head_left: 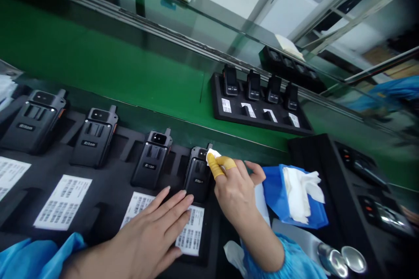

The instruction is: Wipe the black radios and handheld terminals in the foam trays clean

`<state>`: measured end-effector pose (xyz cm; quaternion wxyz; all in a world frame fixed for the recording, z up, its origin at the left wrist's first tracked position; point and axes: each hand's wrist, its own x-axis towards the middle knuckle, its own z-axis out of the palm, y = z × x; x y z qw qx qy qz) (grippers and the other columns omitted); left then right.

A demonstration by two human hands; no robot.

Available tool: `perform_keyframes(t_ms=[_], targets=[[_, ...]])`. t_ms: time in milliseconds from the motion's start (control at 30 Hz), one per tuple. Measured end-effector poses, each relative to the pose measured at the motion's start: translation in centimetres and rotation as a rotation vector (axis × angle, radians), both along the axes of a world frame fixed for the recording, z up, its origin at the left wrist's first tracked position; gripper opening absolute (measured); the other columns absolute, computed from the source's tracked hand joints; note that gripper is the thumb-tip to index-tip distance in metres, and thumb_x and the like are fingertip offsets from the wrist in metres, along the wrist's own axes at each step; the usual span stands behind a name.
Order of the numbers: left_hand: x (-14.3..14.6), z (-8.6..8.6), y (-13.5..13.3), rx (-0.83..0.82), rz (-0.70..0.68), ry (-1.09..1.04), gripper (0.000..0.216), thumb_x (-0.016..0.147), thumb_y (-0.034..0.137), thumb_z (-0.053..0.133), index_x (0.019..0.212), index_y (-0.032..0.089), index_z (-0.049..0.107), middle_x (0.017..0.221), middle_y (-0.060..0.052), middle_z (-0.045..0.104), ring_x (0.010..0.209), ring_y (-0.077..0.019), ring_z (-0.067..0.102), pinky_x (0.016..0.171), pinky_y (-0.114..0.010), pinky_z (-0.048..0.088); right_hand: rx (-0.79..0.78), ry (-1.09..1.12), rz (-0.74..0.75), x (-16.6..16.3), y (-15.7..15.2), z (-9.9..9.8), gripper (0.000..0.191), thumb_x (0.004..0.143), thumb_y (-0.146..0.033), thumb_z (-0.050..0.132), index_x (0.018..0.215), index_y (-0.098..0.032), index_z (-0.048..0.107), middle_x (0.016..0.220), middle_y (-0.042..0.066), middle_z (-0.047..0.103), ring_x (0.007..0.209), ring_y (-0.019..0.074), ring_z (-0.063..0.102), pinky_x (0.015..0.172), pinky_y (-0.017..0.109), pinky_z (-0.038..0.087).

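Observation:
My right hand point(236, 192), with yellow finger cots on two fingers, pinches a small white wipe point(212, 153). The wipe is pressed to the top of a black handheld radio point(196, 181) marked "Riton", partly covering its camera window. My left hand point(157, 235) is open, palm down with fingers stretched out; its fingertips reach the radio's lower edge. Under those fingers lies a white barcode label sheet point(196, 226), and a second label sheet point(135, 205) is partly hidden by the same hand. The radio lies in a black foam tray point(121, 183).
More radios point(152, 159) lie to the left in the tray. At right stand a blue pack of white wipes point(281, 196) and a metal-topped bottle point(332, 259). A smaller foam tray point(258, 117) holds black devices at the back. Another black tray point(353, 209) is far right.

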<state>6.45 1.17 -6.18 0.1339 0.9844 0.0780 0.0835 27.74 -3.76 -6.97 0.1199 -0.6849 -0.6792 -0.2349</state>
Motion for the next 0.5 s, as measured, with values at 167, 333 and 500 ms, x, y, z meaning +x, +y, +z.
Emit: perform_keyframes(t_ms=[167,333,500], targets=[[0.0,0.0,0.1,0.038,-0.017,0.017,0.041,0.085,0.029,0.055,0.123,0.016,0.056,0.134,-0.008,0.054,0.122,-0.0240,0.051,0.104,-0.040,0.039,0.038,-0.009,-0.042,0.6,-0.3,0.4,0.025,0.077,-0.001,0.048,0.066,-0.019,0.063,0.081,0.003,0.058,0.077,0.0156,0.044,0.084,0.038,0.025],[0.1,-0.1,0.0,0.066,-0.017,0.009,0.041,0.084,0.030,0.057,0.123,0.016,0.056,0.136,-0.009,0.052,0.123,-0.0253,0.050,0.103,-0.042,0.041,0.097,-0.030,-0.060,0.1,0.4,0.7,0.025,0.077,-0.001,0.049,0.064,-0.019,0.061,0.078,0.003,0.057,0.077,0.0166,0.042,0.084,0.038,0.026],[0.0,-0.3,0.0,0.069,-0.028,0.016,0.043,0.083,0.031,0.058,0.124,0.015,0.055,0.135,-0.010,0.052,0.124,-0.0265,0.050,0.102,-0.044,0.042,0.019,-0.009,-0.042,-0.2,0.8,0.2,0.026,0.074,0.000,0.050,0.059,-0.019,0.058,0.078,0.003,0.056,0.078,0.0159,0.042,0.086,0.039,0.026]])
